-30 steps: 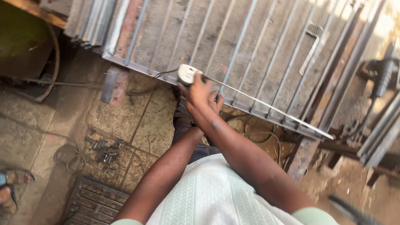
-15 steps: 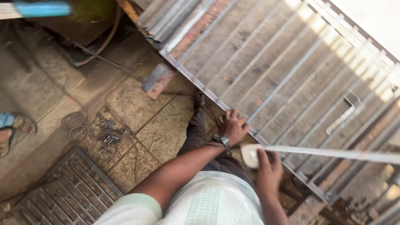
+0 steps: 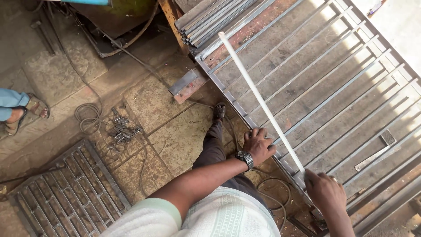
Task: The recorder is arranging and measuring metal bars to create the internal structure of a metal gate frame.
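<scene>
The tape measure blade (image 3: pixel 258 98), drawn only partway across the metal gate (image 3: pixel 333 87) half a second ago, now runs along its lower rail. The right hand (image 3: pixel 326 191) curls closed over the case; the left hand (image 3: pixel 258 145) presses spread fingers on the rail, pinning the blade.

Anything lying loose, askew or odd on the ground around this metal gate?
A scatter of small metal offcuts lies loose on the concrete beside a coiled cable, near the person's shoe. Both hands work at the gate; nothing there looks damaged.
</scene>
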